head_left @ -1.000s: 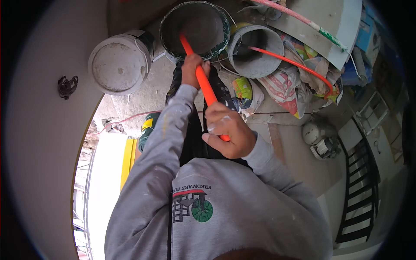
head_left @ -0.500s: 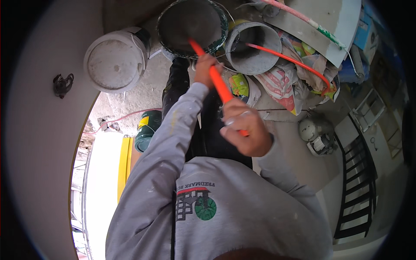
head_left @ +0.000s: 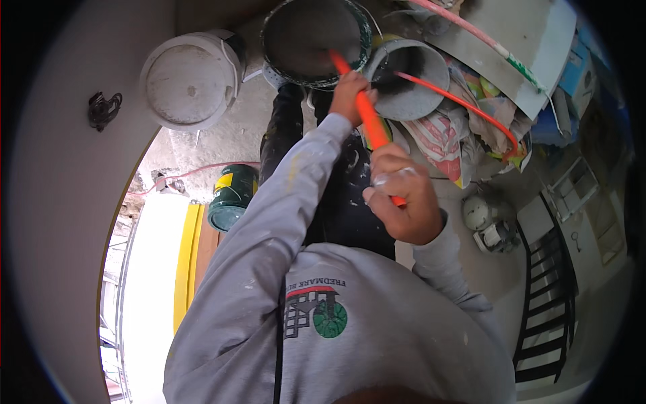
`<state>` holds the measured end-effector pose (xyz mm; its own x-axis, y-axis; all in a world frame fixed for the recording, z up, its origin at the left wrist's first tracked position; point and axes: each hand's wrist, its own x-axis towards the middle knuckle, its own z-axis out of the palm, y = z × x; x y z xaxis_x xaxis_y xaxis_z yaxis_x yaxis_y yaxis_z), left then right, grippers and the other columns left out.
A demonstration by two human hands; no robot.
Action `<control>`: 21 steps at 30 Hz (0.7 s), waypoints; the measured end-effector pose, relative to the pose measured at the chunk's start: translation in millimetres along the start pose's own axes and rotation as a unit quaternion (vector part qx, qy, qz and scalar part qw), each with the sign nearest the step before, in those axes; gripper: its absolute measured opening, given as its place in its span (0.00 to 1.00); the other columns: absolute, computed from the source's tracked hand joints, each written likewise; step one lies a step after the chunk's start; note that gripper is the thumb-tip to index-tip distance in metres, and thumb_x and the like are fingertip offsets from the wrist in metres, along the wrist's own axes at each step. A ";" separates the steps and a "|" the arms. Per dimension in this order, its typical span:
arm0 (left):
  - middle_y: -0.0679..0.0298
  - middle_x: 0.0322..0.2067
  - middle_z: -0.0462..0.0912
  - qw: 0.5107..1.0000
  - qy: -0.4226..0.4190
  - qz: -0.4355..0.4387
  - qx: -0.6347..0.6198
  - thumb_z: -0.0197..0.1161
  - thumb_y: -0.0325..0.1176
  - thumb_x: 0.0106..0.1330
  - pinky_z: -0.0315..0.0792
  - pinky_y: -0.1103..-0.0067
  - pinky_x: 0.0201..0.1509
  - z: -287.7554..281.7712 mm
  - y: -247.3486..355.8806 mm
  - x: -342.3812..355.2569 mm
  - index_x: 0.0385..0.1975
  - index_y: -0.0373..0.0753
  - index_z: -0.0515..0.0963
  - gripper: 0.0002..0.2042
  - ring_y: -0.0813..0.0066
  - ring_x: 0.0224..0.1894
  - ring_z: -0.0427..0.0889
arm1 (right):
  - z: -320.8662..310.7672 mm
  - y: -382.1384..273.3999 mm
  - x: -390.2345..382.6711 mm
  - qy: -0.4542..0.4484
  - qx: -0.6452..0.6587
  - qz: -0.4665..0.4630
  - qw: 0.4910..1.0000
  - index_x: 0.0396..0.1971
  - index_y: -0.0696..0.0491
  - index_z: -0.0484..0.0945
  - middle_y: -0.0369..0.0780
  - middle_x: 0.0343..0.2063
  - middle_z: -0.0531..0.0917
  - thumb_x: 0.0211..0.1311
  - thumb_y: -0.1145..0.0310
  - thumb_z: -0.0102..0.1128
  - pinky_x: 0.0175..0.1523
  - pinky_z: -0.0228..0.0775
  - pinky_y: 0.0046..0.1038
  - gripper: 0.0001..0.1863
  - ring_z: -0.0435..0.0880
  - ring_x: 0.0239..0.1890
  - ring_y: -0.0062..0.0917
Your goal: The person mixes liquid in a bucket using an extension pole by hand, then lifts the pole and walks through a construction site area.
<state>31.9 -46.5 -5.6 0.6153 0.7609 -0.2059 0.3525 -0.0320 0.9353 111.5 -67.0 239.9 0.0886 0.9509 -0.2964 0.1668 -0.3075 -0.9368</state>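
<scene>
Both my hands are closed round a long orange tool handle (head_left: 372, 124) that slants into a dark green bucket (head_left: 367, 48). My left hand (head_left: 350, 97) grips it farther down, close to the bucket's near rim. Nearer my body, my right hand (head_left: 406, 192) wraps the upper part, with the handle's end poking out below the fingers. Pale grey smears mark the right-hand fingers. Inside the bucket is a grey wet mix (head_left: 306, 30). It hides the tool's lower end, so its kind does not show.
Right of the bucket stands a grey-coated bucket (head_left: 410, 108) with a thin orange rod (head_left: 464, 101) leaning out. To the left is a whitish lidded bucket (head_left: 187, 84). Crumpled sacks (head_left: 437, 138) lie at the right. A small green bucket (head_left: 232, 195) sits beside my leg.
Both hands have moved right with the orange handle, and the spot where it enters the mix has shifted right and farther away. The whole view has also shifted slightly.
</scene>
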 end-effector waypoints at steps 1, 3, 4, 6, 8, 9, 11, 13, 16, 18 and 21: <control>0.56 0.25 0.74 0.999 0.030 0.037 -0.023 0.63 0.31 0.46 0.70 0.65 0.39 2.0 0.5 18.6 0.19 0.37 0.73 0.06 0.53 0.32 0.74 | -6.0 -3.6 8.5 -0.029 -0.021 -0.001 0.999 0.11 0.58 0.68 0.42 0.17 0.70 0.39 0.79 0.59 0.35 0.65 0.34 0.08 0.72 0.28 0.39; 0.56 0.24 0.73 0.997 0.041 0.071 -0.012 0.63 0.30 0.45 0.70 0.66 0.39 -17.7 -4.3 44.5 0.18 0.37 0.72 0.07 0.53 0.31 0.74 | -2.7 2.4 18.4 -0.047 -0.014 -0.031 0.998 0.11 0.58 0.68 0.42 0.17 0.70 0.39 0.78 0.59 0.35 0.64 0.34 0.09 0.72 0.29 0.39; 0.56 0.24 0.72 0.995 0.048 0.084 -0.006 0.63 0.30 0.45 0.70 0.66 0.38 -28.4 -8.7 43.4 0.18 0.37 0.71 0.07 0.52 0.31 0.73 | 0.6 6.0 21.0 -0.059 -0.008 -0.045 0.997 0.11 0.58 0.68 0.42 0.17 0.71 0.40 0.78 0.59 0.35 0.64 0.34 0.09 0.72 0.29 0.39; 0.55 0.23 0.71 0.994 0.032 0.089 0.047 0.63 0.28 0.44 0.70 0.66 0.38 -48.5 -24.3 23.7 0.18 0.36 0.71 0.07 0.52 0.30 0.73 | 12.9 12.7 12.8 -0.094 0.020 -0.023 0.995 0.11 0.57 0.68 0.42 0.18 0.71 0.41 0.77 0.60 0.37 0.66 0.36 0.09 0.73 0.31 0.39; 0.55 0.23 0.72 0.998 0.045 -0.003 0.054 0.63 0.29 0.45 0.69 0.65 0.38 -49.1 -26.7 -22.3 0.17 0.36 0.71 0.07 0.53 0.31 0.74 | 27.8 15.4 -7.3 -0.105 0.040 -0.018 0.994 0.11 0.57 0.69 0.42 0.18 0.71 0.41 0.76 0.60 0.38 0.66 0.36 0.09 0.73 0.31 0.39; 0.56 0.23 0.72 0.998 0.049 0.011 0.046 0.63 0.29 0.46 0.69 0.65 0.39 -41.1 -27.6 -37.7 0.17 0.36 0.72 0.07 0.53 0.32 0.73 | 29.4 10.8 -16.2 -0.113 0.044 0.014 0.992 0.12 0.57 0.68 0.42 0.17 0.70 0.41 0.77 0.59 0.40 0.67 0.37 0.09 0.73 0.31 0.40; 0.56 0.24 0.72 0.999 0.037 0.017 0.030 0.63 0.29 0.47 0.69 0.65 0.39 -21.0 -18.7 -39.9 0.17 0.37 0.72 0.06 0.54 0.33 0.73 | 18.9 3.7 -17.9 -0.081 0.013 0.027 0.996 0.12 0.57 0.68 0.43 0.17 0.69 0.41 0.77 0.59 0.39 0.67 0.37 0.09 0.73 0.31 0.41; 0.55 0.25 0.74 1.000 0.004 0.001 0.000 0.63 0.31 0.48 0.69 0.65 0.40 3.3 -9.7 -16.8 0.18 0.37 0.74 0.06 0.53 0.34 0.73 | 0.4 2.1 -12.3 -0.046 -0.038 0.003 0.998 0.12 0.58 0.67 0.44 0.17 0.69 0.41 0.78 0.59 0.37 0.67 0.37 0.09 0.73 0.31 0.42; 0.55 0.26 0.75 0.997 0.021 0.054 0.050 0.63 0.31 0.48 0.70 0.65 0.40 1.7 -6.7 33.3 0.20 0.36 0.75 0.06 0.52 0.35 0.73 | -15.2 4.7 12.3 -0.061 -0.020 -0.022 0.998 0.12 0.58 0.68 0.44 0.19 0.70 0.40 0.79 0.60 0.36 0.67 0.36 0.08 0.73 0.31 0.42; 0.54 0.27 0.76 0.997 0.019 0.075 0.019 0.63 0.30 0.48 0.70 0.65 0.40 -29.2 -13.0 42.2 0.21 0.36 0.75 0.06 0.52 0.35 0.74 | -7.9 9.6 16.3 -0.086 0.009 -0.028 0.996 0.13 0.58 0.70 0.43 0.19 0.71 0.39 0.79 0.60 0.36 0.67 0.35 0.07 0.74 0.32 0.41; 0.55 0.20 0.70 0.994 0.049 0.049 0.089 0.65 0.30 0.49 0.67 0.65 0.34 -49.6 -27.4 4.1 0.16 0.37 0.68 0.11 0.52 0.28 0.71 | 19.1 20.5 1.3 -0.096 0.053 -0.023 0.994 0.12 0.59 0.70 0.43 0.18 0.71 0.39 0.78 0.60 0.37 0.68 0.34 0.07 0.75 0.32 0.40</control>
<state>-10.3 -10.4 -17.7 0.5845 0.8076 -0.0786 0.4182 -0.2169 0.8821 96.3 -71.4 216.7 -0.1081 0.9561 -0.2724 0.0609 -0.2671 -0.9617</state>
